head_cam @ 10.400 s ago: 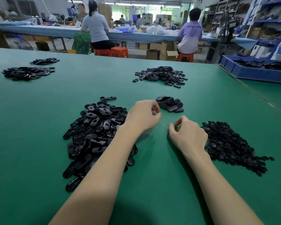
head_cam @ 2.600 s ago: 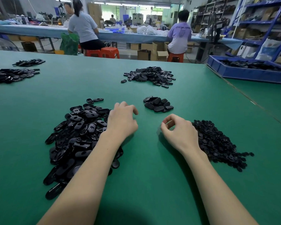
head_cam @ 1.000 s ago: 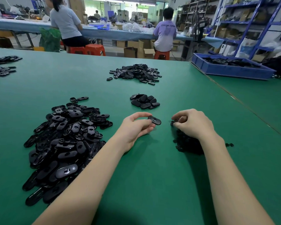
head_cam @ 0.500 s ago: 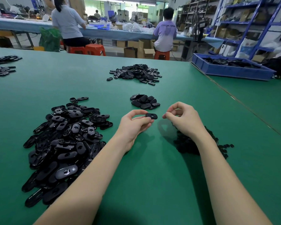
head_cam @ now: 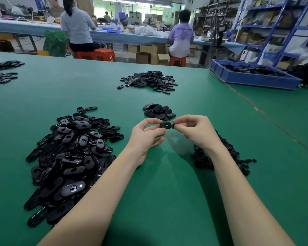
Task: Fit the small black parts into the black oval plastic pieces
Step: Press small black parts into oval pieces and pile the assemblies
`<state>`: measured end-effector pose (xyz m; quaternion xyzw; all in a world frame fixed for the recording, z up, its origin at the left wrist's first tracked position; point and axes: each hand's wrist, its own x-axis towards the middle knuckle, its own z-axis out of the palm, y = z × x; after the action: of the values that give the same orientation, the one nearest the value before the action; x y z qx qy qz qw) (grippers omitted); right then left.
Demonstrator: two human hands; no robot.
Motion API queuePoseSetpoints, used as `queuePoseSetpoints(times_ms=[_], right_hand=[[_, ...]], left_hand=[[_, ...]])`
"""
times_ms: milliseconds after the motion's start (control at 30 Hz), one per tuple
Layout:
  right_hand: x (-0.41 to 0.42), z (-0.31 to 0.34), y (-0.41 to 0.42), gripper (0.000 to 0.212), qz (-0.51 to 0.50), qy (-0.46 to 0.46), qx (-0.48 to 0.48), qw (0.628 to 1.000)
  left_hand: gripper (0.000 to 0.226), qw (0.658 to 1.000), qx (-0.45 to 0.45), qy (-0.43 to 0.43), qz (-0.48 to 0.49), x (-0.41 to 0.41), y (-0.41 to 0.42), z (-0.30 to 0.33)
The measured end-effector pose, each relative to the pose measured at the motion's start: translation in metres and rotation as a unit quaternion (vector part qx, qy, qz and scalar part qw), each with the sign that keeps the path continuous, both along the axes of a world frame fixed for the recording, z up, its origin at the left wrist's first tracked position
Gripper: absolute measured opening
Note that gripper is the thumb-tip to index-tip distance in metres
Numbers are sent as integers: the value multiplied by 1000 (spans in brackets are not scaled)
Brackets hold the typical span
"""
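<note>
Mostly undone still, judging by the big near-left heap of oval pieces (head_cam: 73,157) on the green surface (head_cam: 167,201). Right of that, under the right wrist, a smaller heap of small black parts (head_cam: 226,157). Farther off, just a little cluster of probably finished ovals (head_cam: 158,111). Smallest: one oval piece (head_cam: 165,125) pinched in left hand (head_cam: 146,137) fingers, small part (head_cam: 173,126) pinched by right hand (head_cam: 197,132), touching, not visibly seated.

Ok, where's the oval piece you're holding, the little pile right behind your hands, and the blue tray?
oval piece (head_cam: 165,125), head view, its top face.
little pile (head_cam: 158,111), head view, the middle of the heap.
blue tray (head_cam: 252,80), head view, its near side wall.
</note>
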<state>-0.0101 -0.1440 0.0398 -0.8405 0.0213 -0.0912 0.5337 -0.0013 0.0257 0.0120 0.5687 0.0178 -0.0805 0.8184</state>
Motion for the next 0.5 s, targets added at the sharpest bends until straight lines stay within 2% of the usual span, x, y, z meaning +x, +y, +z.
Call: queuePoseSetpoints(times_ms=[200, 500], right_hand=[[-2, 4, 3, 14, 1, 13, 92, 996], [0, 4, 1, 10, -2, 31, 84, 996]], left_hand=[[24, 997, 68, -45, 5, -1, 0, 1], [22, 992, 107, -74, 8, -4, -2, 3]])
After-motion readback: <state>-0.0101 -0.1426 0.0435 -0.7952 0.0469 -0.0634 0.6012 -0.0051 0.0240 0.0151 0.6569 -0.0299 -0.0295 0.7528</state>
